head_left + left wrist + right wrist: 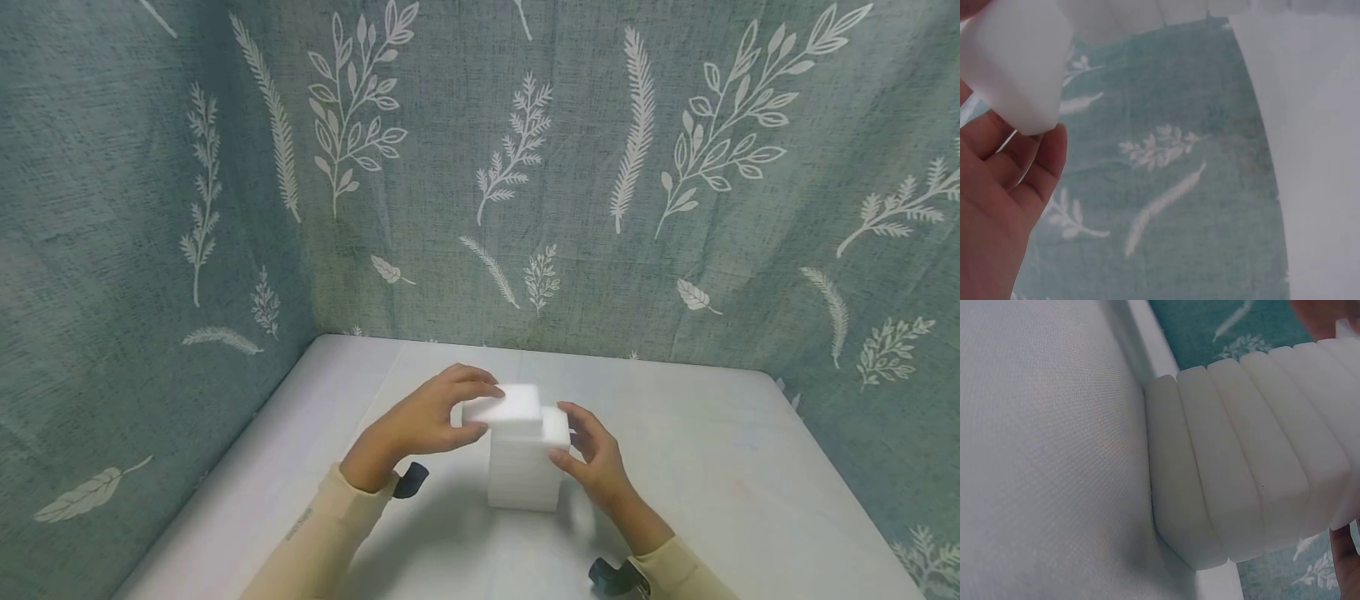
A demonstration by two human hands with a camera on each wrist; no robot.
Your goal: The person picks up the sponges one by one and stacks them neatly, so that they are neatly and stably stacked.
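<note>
A tall stack of white sponge blocks (pixel 522 483) stands upright on the table. My left hand (pixel 423 417) pinches one white sponge block (pixel 513 406) between thumb and fingers, at the top left of the stack. In the head view this block overlaps the stack's top and juts out to the left. The left wrist view shows the same block (pixel 1016 62) with fingertips curled against its edge. With thumb in front and fingers behind, my right hand (pixel 603 471) grips the stack's upper right side. Several layers (pixel 1241 462) lie flush in the right wrist view.
A white cloth-covered table (pixel 712 450) spreads around the stack. Green leaf-patterned fabric (pixel 570 167) hangs behind it and along both sides. Dark wrist cameras (pixel 411 481) sit at both cuffs.
</note>
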